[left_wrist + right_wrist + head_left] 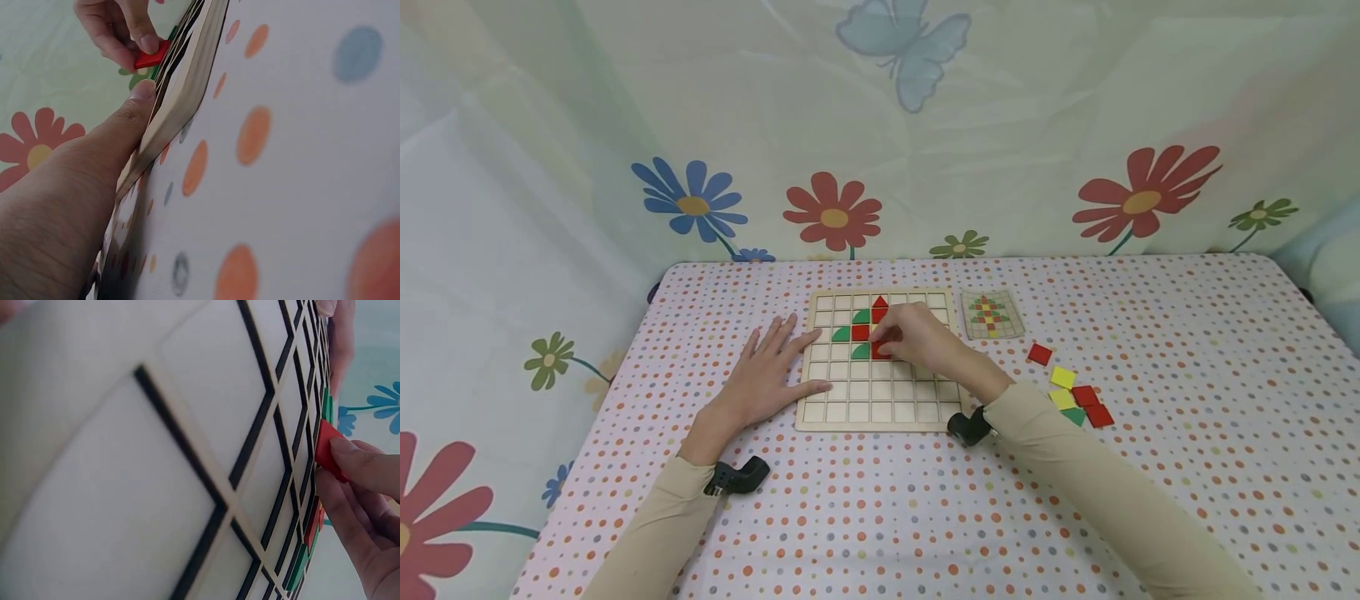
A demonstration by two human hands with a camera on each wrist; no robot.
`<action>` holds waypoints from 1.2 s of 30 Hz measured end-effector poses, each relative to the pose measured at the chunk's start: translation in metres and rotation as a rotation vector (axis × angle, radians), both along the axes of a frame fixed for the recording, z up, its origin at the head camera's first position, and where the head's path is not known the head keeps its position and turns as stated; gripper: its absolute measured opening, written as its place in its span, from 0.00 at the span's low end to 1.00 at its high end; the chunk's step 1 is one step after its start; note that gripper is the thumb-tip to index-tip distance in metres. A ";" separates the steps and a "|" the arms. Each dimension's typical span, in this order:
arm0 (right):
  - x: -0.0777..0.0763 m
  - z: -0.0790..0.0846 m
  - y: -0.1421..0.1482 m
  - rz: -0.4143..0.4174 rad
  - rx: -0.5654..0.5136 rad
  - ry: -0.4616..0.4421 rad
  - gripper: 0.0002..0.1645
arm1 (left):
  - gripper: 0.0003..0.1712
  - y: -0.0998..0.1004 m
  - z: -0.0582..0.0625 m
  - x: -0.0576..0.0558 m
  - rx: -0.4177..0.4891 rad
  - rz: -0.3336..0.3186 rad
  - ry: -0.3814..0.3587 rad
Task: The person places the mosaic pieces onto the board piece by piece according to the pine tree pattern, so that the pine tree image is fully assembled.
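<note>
A wooden grid board (891,412) lies on the table, with a red triangle (880,302), red squares and several green rounded pieces (842,335) set in its upper cells. My right hand (917,337) is over the middle of the board. Its thumb and fingers pinch a red square tile (329,451), which stands tilted at the grid in the right wrist view; the left wrist view shows the same red tile (152,55) between the fingertips. With fingers spread, my left hand (763,375) rests at the board's left edge, its thumb (128,119) on the rim.
Right of the board lies a small pattern card (992,315) showing a tree of coloured pieces. Farther right are loose tiles: red ones (1040,354), yellow ones (1063,377) and a green piece (1073,416). A dotted cloth (880,517) covers the table; a flowered curtain hangs behind.
</note>
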State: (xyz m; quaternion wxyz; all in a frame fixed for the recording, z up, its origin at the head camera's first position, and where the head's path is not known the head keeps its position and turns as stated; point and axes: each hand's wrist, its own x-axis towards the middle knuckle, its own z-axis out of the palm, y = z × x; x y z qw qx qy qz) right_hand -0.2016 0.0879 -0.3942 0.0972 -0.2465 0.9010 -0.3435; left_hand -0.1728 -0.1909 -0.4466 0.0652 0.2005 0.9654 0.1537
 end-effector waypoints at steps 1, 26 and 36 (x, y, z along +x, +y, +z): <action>0.000 0.000 0.000 0.002 0.003 0.003 0.10 | 0.53 0.000 0.000 0.000 0.003 -0.001 0.003; 0.011 -0.001 -0.008 0.089 0.152 0.220 0.08 | 0.53 -0.002 0.000 0.001 0.018 -0.002 0.009; 0.035 0.012 0.033 0.078 0.032 0.021 0.16 | 0.53 -0.001 -0.002 0.001 0.021 0.000 0.006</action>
